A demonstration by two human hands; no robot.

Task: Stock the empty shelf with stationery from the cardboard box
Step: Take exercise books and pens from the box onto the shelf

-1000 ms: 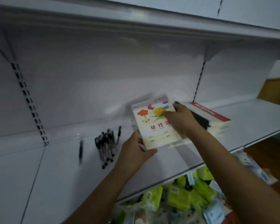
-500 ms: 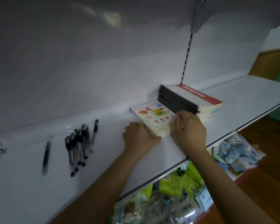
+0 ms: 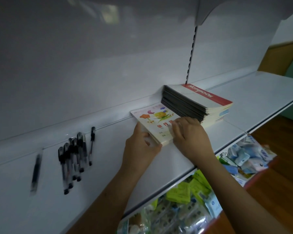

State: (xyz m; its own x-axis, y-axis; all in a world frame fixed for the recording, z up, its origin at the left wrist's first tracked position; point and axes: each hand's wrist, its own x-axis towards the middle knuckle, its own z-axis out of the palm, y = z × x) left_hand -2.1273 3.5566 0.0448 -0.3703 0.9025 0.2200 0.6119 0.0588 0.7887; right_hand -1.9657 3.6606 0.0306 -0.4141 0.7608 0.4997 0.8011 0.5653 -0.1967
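A thin stack of exercise books (image 3: pixel 153 118) with a colourful cartoon cover lies flat on the white shelf (image 3: pixel 254 100), against the back wall. My left hand (image 3: pixel 139 147) grips its near left corner, thumb stretched along the left edge. My right hand (image 3: pixel 189 135) holds the near right part, with bent fingers on the cover. A taller stack of notebooks (image 3: pixel 199 101) with a red-banded top cover touches the books on the right. The cardboard box is out of view.
A bundle of black pens (image 3: pixel 74 155) lies on the shelf to the left, with a single pen (image 3: pixel 35 170) further left. On the lower shelf sit green packets (image 3: pixel 191 188) and blue-white packets (image 3: pixel 243 157). A slotted upright (image 3: pixel 191 53) runs up the back wall.
The exercise books have come down from mid-air onto the shelf next to the notebook stack. Both hands stayed on them, and my view has shifted towards the right.
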